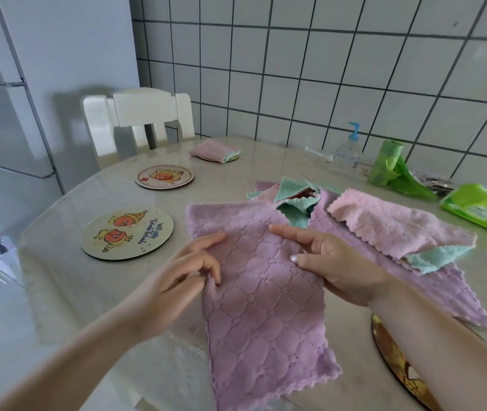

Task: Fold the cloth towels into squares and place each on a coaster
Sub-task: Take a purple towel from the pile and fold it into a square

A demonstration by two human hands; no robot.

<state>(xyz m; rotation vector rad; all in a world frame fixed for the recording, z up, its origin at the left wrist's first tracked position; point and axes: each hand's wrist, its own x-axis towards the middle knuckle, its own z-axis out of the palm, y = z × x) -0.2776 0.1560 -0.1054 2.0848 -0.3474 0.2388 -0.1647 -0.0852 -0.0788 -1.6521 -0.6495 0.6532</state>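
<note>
Both your hands on the purple towel (261,295), flat on the table (67,292).
Left hand (177,280) pinches its left edge; right hand (334,262) presses open-fingered. Nearest empty coaster (126,232) lies just left.

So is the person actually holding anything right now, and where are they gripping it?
Yes, the purple towel. The left hand pinches its left edge between the fingertips, while the right hand lies on top of the cloth; a real grip there cannot be told.
</note>
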